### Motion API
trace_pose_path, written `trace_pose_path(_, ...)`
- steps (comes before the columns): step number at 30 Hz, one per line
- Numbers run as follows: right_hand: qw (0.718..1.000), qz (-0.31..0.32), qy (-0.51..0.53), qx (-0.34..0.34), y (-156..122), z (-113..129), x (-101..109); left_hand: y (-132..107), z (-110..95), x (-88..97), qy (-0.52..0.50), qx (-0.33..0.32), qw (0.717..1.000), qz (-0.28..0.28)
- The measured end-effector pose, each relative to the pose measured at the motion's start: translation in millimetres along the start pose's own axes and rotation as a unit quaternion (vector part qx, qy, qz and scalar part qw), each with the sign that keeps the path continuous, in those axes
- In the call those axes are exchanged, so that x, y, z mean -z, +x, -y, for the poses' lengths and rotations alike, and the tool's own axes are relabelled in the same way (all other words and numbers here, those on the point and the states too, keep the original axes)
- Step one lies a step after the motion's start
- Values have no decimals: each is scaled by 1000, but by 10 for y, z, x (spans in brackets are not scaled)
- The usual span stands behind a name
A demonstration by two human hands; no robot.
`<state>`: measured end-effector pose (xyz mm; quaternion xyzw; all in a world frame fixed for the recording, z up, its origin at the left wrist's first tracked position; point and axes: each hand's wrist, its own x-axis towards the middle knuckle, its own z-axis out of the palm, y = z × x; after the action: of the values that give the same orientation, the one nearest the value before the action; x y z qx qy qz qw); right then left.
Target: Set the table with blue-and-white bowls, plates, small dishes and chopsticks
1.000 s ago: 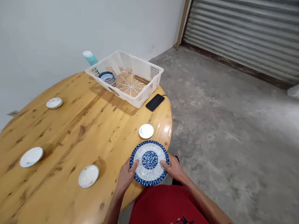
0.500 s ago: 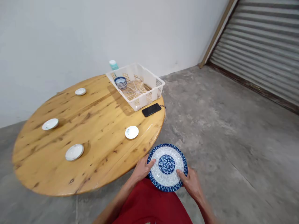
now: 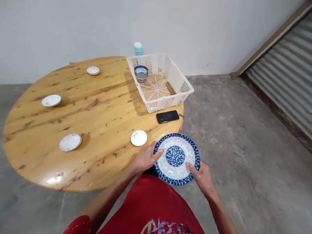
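Observation:
A round plate with a blue patterned rim and a blue centre is held level in front of my red shirt, just off the table's edge. My left hand grips its left side, thumb on top and fingers hidden beneath. On the right side my right hand holds it the same way. Whether more plates lie stacked under it cannot be made out. Closest to my left hand on the table is a small white dish.
Several white dishes, among them an oval-looking one, are spread over the round wooden table. A white plastic basket holds stacked blue-and-white bowls and brown sticks. A black phone and turquoise bottle are beside it.
The view has shifted, so the table and basket appear larger and the basket further right. Both hands still hold the plate, which now appears higher in view and nearer the small white dish.

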<state>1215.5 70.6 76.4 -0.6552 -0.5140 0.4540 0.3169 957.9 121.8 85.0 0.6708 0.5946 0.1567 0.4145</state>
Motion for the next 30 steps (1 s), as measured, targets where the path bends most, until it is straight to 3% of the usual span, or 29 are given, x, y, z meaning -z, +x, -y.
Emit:
trace_pose_path(4,999,38,-13,25,564,443,80,284,-117,442,24,5,999,-28)
trace_pose_path(10,995,80,39,37,1339,1044,185,667,-316,1081,-8,-52,995,-88)
trace_pose_path(18,990,113,0,86,2449,1869,271,1299,-637,1748,-65,13,989,-135)
trace_pose_path(24,976,177,-46,115,3465,2225,179,1964,-553,1993,-134,26,970,-201)
trace_pose_path(30,970,222,-54,84,4389,2235,-98,2708,-343,1951,-149,108,954,-239)
